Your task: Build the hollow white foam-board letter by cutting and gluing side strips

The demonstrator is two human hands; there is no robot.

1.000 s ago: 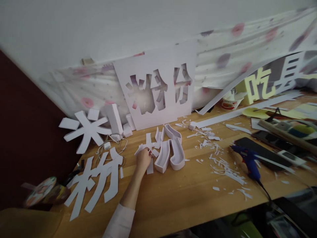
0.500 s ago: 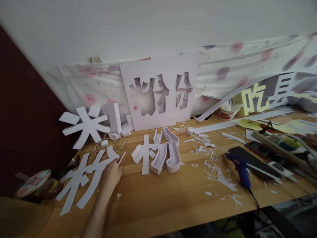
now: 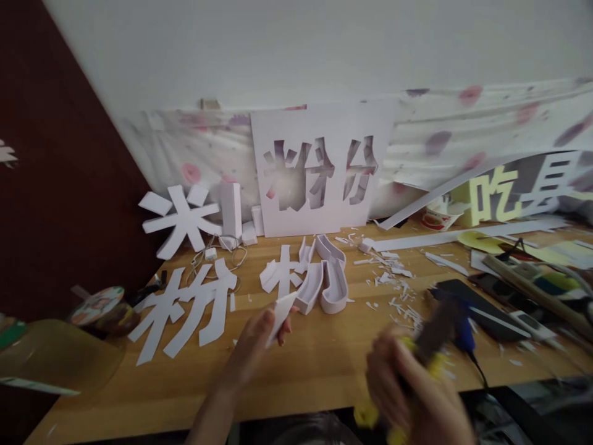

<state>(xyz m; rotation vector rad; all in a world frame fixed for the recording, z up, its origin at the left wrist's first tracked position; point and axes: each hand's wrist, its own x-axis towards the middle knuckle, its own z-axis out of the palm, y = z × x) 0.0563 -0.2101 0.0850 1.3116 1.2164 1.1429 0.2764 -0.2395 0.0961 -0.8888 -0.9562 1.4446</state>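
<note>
In the head view my left hand (image 3: 262, 330) pinches a short white foam-board strip (image 3: 280, 314), raised over the table in front of the white character pieces. My right hand (image 3: 410, 383) is wrapped round a yellow-handled tool with a broad grey blade (image 3: 436, 330); motion blurs it, so its exact kind is unclear. Flat white cut-out characters (image 3: 208, 303) lie left of my left hand. Just beyond that hand sits a partly walled white character (image 3: 334, 278), its hollow parts edged with upright strips. The blade partly covers a blue glue gun (image 3: 464, 337).
A white board with cut-out characters (image 3: 324, 219) leans on the wall. White scraps (image 3: 393, 272) litter the table's middle. Phones (image 3: 486, 309), cables and a long white strip (image 3: 426, 240) lie right. A large jar (image 3: 60, 358) stands at the left edge.
My left hand has moved right from the flat characters, bringing the white strip in front of the walled one. My right hand has come into view with the yellow-handled tool. The view has shifted left.
</note>
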